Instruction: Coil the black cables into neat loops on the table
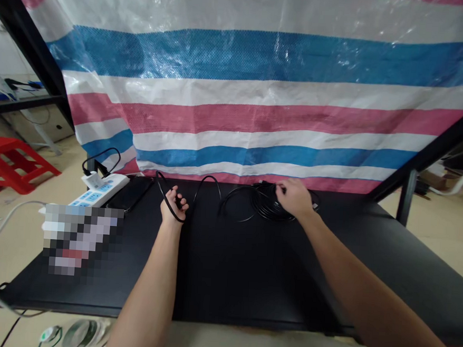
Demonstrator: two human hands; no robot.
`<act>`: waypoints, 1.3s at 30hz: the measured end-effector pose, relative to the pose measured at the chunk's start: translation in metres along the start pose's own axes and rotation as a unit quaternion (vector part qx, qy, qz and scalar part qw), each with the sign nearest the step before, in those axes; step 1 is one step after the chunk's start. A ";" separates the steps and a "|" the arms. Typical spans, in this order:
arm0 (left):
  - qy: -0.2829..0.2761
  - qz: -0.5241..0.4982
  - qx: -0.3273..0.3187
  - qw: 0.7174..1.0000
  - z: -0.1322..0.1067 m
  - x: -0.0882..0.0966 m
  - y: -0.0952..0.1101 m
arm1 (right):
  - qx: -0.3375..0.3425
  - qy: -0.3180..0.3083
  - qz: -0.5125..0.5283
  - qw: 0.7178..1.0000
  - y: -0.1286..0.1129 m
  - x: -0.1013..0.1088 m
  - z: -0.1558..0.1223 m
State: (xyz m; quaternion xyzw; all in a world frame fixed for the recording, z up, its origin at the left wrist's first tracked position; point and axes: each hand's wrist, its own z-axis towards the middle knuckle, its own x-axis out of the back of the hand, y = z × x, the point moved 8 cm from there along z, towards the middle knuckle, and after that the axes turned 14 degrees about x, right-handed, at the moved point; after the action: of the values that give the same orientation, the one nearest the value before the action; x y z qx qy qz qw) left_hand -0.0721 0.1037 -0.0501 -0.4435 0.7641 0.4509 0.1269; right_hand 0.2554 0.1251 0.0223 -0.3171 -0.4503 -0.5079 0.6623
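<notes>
Where the surface (228, 268) carries a white power strip (99, 192) and dark flat device (130, 194) at left, a black cable (209, 177) runs to their right.

The left hand (175, 204) is clenched on the cable, which loops across the wrist; farther right, a cable coil (267, 209) lies near the striped sheet (259, 120), the right hand (295, 196) upon it, fingers partly hidden; whether it grips cannot be told.

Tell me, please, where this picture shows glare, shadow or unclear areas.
Head view: glare glints on the striped sheet, mostly high up; head view: a dark shadow lies on the black tabletop beside the right forearm; head view: pixel blocks hide an area at the left, by the power strip.
</notes>
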 end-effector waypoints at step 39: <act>0.065 -0.033 -0.065 0.995 0.000 0.013 0.011 | -0.157 0.351 0.706 0.595 0.086 -0.008 -0.079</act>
State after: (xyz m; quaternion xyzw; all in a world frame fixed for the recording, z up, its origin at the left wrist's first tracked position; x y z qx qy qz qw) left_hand -0.0883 0.0981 -0.0516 -0.5039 0.7247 0.4657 0.0630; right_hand 0.3590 0.0829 -0.0132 -0.4318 0.2686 -0.0165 0.8609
